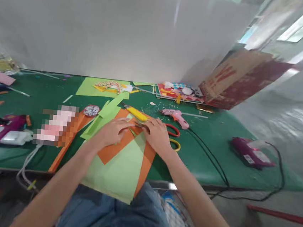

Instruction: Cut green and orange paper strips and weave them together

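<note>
My left hand (113, 131) and my right hand (158, 135) meet over a stack of green paper (119, 171) and orange paper (146, 163). Fingers of both hands are pinched together around something small and thin, too blurred to name. The stack slants over the table's front edge above my lap. Just beyond my fingertips lies a yellow utility knife (137, 113). Scissors with one red and one yellow handle loop (174, 144) stick out beside my right hand, their blades hidden. Folded green paper strips (106, 112) lie beyond my left hand.
A pink glue gun (176, 117) rests to the right, its black cable crossing the table. Purple packs (252, 152) lie at both sides. A round tin (91, 110) sits by an orange strip (70, 139). A cardboard box (240, 79) leans against the grey panel (108, 31).
</note>
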Motion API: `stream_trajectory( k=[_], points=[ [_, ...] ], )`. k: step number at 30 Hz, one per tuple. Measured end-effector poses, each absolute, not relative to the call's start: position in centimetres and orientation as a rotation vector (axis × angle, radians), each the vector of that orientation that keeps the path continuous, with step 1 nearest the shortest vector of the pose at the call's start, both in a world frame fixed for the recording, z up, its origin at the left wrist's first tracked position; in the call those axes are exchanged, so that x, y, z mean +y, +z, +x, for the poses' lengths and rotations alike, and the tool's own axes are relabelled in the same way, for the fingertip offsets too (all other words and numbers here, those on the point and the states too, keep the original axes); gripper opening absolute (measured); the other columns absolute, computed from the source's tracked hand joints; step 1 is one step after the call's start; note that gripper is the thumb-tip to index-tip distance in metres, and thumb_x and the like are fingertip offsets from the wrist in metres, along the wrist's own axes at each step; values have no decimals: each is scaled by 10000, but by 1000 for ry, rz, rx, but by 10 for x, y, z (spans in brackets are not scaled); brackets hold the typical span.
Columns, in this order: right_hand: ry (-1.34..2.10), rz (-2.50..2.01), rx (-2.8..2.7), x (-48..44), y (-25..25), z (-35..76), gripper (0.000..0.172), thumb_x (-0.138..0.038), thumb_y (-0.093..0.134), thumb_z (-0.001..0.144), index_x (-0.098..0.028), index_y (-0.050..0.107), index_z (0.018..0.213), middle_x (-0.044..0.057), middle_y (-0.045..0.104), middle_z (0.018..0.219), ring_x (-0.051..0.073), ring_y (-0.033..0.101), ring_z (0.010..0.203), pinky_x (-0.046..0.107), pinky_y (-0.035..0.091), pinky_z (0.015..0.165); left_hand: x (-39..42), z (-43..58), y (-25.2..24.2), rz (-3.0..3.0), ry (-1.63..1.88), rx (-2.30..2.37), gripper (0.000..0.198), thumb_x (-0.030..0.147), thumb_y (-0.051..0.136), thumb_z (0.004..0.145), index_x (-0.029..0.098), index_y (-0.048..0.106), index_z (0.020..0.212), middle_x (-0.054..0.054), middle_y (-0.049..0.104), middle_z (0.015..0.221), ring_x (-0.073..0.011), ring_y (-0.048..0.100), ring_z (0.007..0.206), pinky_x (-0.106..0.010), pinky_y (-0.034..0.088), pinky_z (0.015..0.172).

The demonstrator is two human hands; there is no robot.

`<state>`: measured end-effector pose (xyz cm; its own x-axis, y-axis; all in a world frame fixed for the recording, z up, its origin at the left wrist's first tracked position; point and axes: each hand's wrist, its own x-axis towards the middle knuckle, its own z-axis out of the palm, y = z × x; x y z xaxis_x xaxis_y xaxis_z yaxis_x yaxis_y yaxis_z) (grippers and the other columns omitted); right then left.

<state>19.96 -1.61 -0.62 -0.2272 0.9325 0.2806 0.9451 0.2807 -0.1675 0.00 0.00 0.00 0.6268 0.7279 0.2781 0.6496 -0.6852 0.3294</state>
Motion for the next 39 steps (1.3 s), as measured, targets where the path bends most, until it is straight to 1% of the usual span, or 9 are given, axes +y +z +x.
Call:
stream_trajectory(
  k=[4, 8, 15, 23, 27, 30, 34, 36, 39],
  points=[
    [-62, -1720, -2226, -16, -9, 201, 220, -182, 514, 875, -137, 659, 1035, 122, 658, 1116, 277, 548, 1064, 383, 384, 906, 3, -1, 0, 2662, 582, 1147, 336, 85, 431, 862, 198, 696, 1034, -51, 692, 1130, -196, 576, 1156, -373, 447, 1006],
    [-76, -1746, -2232, -16, -9, 202, 203, -181, 507, 875, -130, 663, 996, 147, 654, 1068, 276, 561, 1021, 381, 379, 877, 5, -2, -2, 2658, 571, 1149, 317, 77, 437, 858, 190, 715, 958, -54, 717, 1061, -202, 622, 1073, -362, 474, 963],
    [-121, -1819, -2213, -16, -11, 209, 179, -191, 519, 874, -170, 644, 1000, 113, 658, 991, 262, 569, 965, 359, 354, 798, 4, -3, 0, 2647, 556, 1167, 356, 47, 411, 844, 199, 717, 943, -42, 729, 1017, -178, 659, 970, -310, 507, 888],
    [-250, -1930, -2134, -19, -12, 210, 216, -154, 507, 860, -142, 622, 1042, 133, 655, 949, 273, 580, 881, 361, 348, 736, 0, -2, -1, 2672, 526, 1164, 426, -48, 398, 773, 181, 714, 945, -57, 731, 1008, -194, 655, 997, -337, 512, 897],
    [-332, -1817, -2123, -19, -12, 208, 216, -171, 492, 867, -150, 625, 1035, 114, 648, 932, 264, 575, 873, 349, 373, 726, -2, -3, 0, 2690, 559, 1191, 426, -54, 420, 759, 198, 700, 956, -52, 727, 1007, -195, 647, 1004, -364, 490, 932],
    [-416, -1605, -2133, -19, -15, 207, 223, -181, 469, 882, -155, 630, 1033, 106, 659, 917, 250, 581, 855, 345, 402, 728, 1, -9, 1, 2671, 759, 1503, 347, -13, 433, 798, 174, 676, 960, -87, 707, 1040, -232, 610, 1070, -417, 430, 991],
    [-431, -1365, -2153, -20, -19, 204, 237, -185, 432, 910, -137, 643, 1005, 96, 666, 874, 230, 595, 807, 344, 432, 742, 10, -20, -1, 2427, 868, 2167, 229, 74, 463, 824, 132, 607, 992, -140, 666, 1013, -297, 588, 1043, -451, 424, 945],
    [-429, -1290, -2166, -20, -20, 202, 252, -190, 417, 921, -118, 646, 998, 99, 665, 854, 226, 599, 792, 346, 443, 738, 14, -24, -3, 2359, 790, 2302, 278, 58, 453, 810, 130, 572, 1049, -140, 659, 1009, -302, 590, 1025, -461, 417, 941],
    [-404, -1258, -2169, -19, -21, 203, 267, -206, 408, 929, -102, 649, 978, 110, 666, 850, 230, 600, 791, 358, 458, 736, 20, -24, -5, 2351, 736, 2270, 382, -3, 421, 789, 127, 545, 1126, -143, 656, 1057, -288, 595, 1022, -443, 427, 932]
  ],
)
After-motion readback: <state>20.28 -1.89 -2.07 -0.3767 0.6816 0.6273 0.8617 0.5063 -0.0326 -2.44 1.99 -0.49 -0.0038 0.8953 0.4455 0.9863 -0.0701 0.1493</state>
